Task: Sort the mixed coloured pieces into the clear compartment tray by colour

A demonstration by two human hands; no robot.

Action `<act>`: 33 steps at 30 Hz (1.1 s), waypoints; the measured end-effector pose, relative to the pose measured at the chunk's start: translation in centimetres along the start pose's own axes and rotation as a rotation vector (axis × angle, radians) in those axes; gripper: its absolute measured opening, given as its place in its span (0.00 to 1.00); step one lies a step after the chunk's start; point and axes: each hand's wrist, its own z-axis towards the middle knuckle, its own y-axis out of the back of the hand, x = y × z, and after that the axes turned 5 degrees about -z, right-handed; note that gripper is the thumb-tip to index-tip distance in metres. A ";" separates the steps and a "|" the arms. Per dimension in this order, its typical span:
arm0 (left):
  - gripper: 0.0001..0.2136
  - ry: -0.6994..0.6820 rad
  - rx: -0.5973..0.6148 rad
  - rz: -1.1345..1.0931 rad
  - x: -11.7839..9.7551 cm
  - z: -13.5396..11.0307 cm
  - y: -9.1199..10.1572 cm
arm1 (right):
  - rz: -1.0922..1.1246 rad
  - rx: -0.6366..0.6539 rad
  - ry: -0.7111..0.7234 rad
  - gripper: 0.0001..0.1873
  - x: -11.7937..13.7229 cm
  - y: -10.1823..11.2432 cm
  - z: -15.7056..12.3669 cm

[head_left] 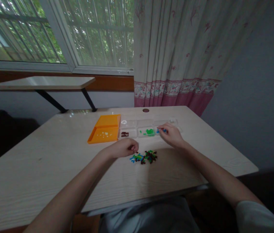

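Note:
A small pile of mixed beads (144, 157), blue, green and dark brown, lies on the pale wooden table (54, 168). My left hand (124, 148) rests curled just left of the pile, fingers pinched on something too small to name. My right hand (172, 134) reaches over a clear compartment tray (137, 124), its fingertips pinching a blue bead above a right-hand compartment. Green beads (149, 131) fill one compartment and brown beads (124, 134) another.
An orange lid (105, 129) lies open left of the tray with pale specks on it. A cable hole (146, 110) sits near the table's far edge. Behind are a window, a patterned curtain (176, 51) and a narrow shelf (42, 82).

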 end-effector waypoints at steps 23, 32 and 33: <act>0.16 0.028 -0.337 -0.535 -0.7 1.9 -2.6 | 0.094 -0.033 0.356 0.08 5.0 -2.0 -2.1; 0.16 0.022 -0.370 -0.554 -1.1 1.9 -2.6 | 0.104 -0.053 0.374 0.08 5.2 -1.6 -2.0; 0.16 0.027 -0.391 -0.533 -1.2 1.9 -2.4 | 0.106 -0.059 0.373 0.08 5.2 -1.6 -2.0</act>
